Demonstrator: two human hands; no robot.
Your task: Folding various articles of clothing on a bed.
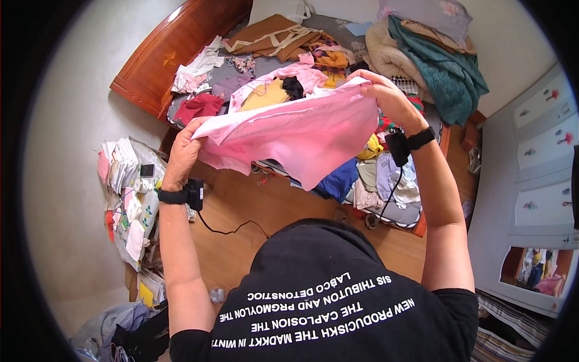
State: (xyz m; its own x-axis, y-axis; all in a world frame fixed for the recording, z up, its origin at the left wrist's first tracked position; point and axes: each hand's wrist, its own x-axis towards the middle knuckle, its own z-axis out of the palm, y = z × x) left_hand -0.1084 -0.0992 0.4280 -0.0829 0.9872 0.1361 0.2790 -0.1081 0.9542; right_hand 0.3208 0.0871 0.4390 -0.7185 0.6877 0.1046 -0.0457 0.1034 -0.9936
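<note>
A pink garment (289,136) is stretched out in the air between my two hands, its cloth hanging in loose folds; what kind of garment it is, I cannot tell. At its left end my left hand (186,151) pinches the edge between thumb and fingers. My right hand (389,99), raised higher and farther away, grips the opposite upper corner. Dark bands with small black boxes are strapped on both wrists. Behind the cloth, partly hidden by it, lie a yellow garment (265,95) and a red garment (199,110) on the bed.
The bed (338,24) with its wooden headboard (163,51) is strewn with clothes. A teal quilt (443,75) lies at the far right. Folded clothes (392,178) sit at the bed's near edge. Left stands a cluttered table (134,205); right, a pale wardrobe (531,181).
</note>
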